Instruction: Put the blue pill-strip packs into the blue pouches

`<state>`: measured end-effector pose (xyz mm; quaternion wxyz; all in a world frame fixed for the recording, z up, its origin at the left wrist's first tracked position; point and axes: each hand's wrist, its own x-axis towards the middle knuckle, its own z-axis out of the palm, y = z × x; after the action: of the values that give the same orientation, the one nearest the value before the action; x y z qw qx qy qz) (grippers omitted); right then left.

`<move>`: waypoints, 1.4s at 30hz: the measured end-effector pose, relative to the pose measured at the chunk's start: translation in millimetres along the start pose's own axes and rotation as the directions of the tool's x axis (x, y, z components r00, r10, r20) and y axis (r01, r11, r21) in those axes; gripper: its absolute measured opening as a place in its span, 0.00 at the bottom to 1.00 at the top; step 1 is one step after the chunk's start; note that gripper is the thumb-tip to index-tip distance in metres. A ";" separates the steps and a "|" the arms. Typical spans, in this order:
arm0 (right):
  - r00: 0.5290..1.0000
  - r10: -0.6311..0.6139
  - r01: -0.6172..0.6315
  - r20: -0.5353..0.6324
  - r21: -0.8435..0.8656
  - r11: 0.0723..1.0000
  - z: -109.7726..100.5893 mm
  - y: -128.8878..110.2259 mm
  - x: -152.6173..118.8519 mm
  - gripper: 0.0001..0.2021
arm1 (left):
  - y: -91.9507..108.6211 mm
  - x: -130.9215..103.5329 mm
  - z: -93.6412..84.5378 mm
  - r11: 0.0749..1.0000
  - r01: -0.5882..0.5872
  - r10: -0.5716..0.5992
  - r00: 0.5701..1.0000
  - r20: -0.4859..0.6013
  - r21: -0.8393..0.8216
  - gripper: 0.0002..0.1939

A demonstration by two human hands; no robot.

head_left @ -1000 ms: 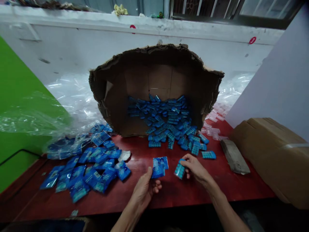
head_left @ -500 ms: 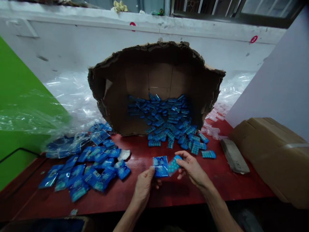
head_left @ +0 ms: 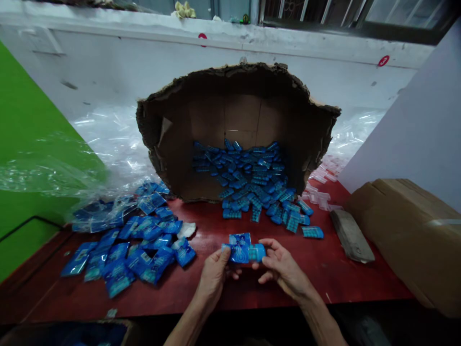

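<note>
Since the frame half a second back, the right hand has brought its pack leftward and turned it level, so it now meets the right edge of the pouch. On my feed the left hand is closed on the printed blue pouch, thumb over its left end; a second blue panel shows just above, and I can't tell whether it is a flap or another pouch. The right hand pinches the blue end of the small turquoise-dotted pack with thumb and forefinger, its other fingers loosely curled. I'd judge the step in hand as lining pack up with pouch; whether its tip is inside I can't make out. The next move calls for a steady left grip and a straight push from the right. Both things sit over the front of the red table. Left of them lie many blue packets beside a white scrap; beyond, loose packs spill from a torn cardboard box, with a brown carton far right.
</note>
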<state>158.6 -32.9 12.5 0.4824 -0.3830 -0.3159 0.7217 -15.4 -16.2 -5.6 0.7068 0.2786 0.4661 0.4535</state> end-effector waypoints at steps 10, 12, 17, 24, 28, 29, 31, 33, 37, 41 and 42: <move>0.973 -0.200 0.162 -0.115 -0.273 0.948 8.8 30.6 4.7 0.17 | 7.6 -7.5 5.6 0.957 0.219 -0.213 0.976 0.049 -0.192 0.09; 0.981 -0.172 0.146 -0.086 -0.249 0.957 10.5 29.2 4.8 0.16 | 7.6 -8.5 6.0 0.972 0.188 -0.176 0.980 0.097 -0.140 0.08; 0.995 -0.083 0.081 -0.048 -0.053 0.995 12.8 23.3 7.8 0.13 | 5.6 -11.5 7.0 0.963 0.195 -0.164 0.972 0.167 -0.189 0.06; 0.992 -0.069 0.065 0.108 0.043 0.997 11.3 17.6 9.4 0.22 | 8.1 -14.5 7.5 0.957 0.229 -0.172 0.941 0.290 -0.178 0.09; 0.975 -0.066 0.046 0.213 0.100 0.994 9.2 18.6 11.3 0.27 | 5.9 -14.4 7.7 0.953 0.238 -0.176 0.939 0.297 -0.189 0.11; 0.972 -0.071 0.049 0.224 0.100 0.994 8.7 19.6 11.9 0.28 | 4.9 -14.0 8.0 0.952 0.238 -0.175 0.940 0.294 -0.194 0.11; 0.971 -0.083 0.064 0.225 0.089 0.994 8.1 22.1 13.0 0.28 | 3.4 -13.5 9.1 0.954 0.221 -0.163 0.948 0.273 -0.200 0.11; 0.973 -0.094 0.079 0.211 0.076 0.994 8.6 23.9 13.4 0.28 | 3.3 -13.6 10.9 0.962 0.192 -0.144 0.960 0.240 -0.193 0.12; 0.974 -0.120 0.129 0.190 -0.033 0.991 13.2 20.5 10.5 0.25 | 7.0 -16.2 12.1 0.975 0.158 -0.126 0.973 0.194 -0.159 0.13; 0.968 -0.193 0.224 0.159 -0.208 0.952 16.7 11.8 6.9 0.25 | 11.2 -18.4 8.4 0.966 0.205 -0.165 0.959 0.231 -0.158 0.10; 0.967 -0.201 0.233 0.159 -0.217 0.948 16.5 10.5 6.6 0.25 | 12.1 -18.8 7.8 0.965 0.209 -0.165 0.954 0.249 -0.161 0.11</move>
<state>138.1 -31.7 10.5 0.4879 -0.3502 -0.4708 0.6463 -15.8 -27.7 15.1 0.8193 0.2172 0.3598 0.3900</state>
